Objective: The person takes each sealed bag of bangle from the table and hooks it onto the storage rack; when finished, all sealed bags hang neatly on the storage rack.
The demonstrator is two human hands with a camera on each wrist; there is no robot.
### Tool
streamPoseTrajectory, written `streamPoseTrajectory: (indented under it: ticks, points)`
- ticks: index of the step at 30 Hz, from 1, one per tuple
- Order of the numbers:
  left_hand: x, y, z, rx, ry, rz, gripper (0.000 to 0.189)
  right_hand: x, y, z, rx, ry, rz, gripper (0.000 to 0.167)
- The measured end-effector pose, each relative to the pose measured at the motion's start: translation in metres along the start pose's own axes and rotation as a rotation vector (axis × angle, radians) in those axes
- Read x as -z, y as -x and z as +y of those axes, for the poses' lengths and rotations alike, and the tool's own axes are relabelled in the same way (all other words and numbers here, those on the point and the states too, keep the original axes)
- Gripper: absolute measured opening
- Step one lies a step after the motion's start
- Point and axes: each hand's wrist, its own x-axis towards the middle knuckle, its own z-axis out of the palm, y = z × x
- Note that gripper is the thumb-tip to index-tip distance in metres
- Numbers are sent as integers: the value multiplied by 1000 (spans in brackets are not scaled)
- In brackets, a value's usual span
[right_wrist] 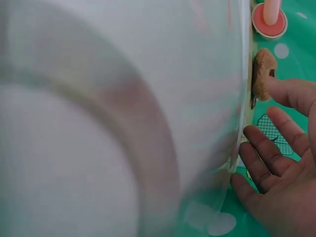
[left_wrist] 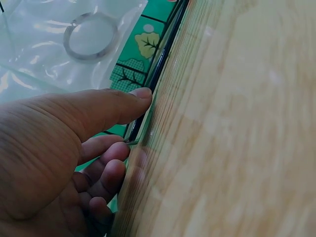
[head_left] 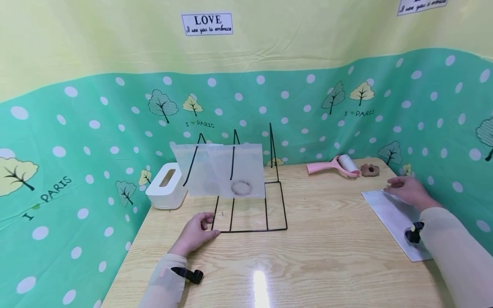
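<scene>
My left hand (head_left: 194, 233) grips the near left corner of a black wire rack (head_left: 254, 231) lying on the table. In the left wrist view the thumb lies over the dark wire, with the fingers curled below. Frosted plastic bags (head_left: 246, 162) hang on the rack's upright wires, and a greyish ring (left_wrist: 91, 55) shows on one. At the right, my right hand (head_left: 410, 192) is over the far end of a whitish plastic bag (head_left: 396, 222) lying flat. Its fingers are loosely spread near the bag's edge, the thumb apart, in the right wrist view.
A white box (head_left: 167, 190) with a slotted lid stands left of the rack. Toward the back right lie a pink-handled lint roller (head_left: 335, 166) and a brown scrunchie-like ring (head_left: 370, 170). Patterned green cloth (head_left: 292, 107) walls the table's back and sides.
</scene>
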Motion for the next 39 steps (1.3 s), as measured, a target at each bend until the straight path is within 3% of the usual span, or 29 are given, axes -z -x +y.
streamPoseTrajectory:
  ticks: [8, 18, 35, 39]
  points:
    - [0, 0, 1, -1, 2, -3, 62, -4, -3, 0, 21, 38, -35, 64]
    - [-1, 1, 1, 10, -3, 0, 61, -9, -2, -10, -18, 71, -52, 68]
    - [-2, -1, 0, 5, 3, 0, 61, -9, 2, -18, -26, 138, -82, 87]
    - [-2, -1, -1, 8, 1, 0, 61, -10, 2, -18, -25, 112, -66, 80]
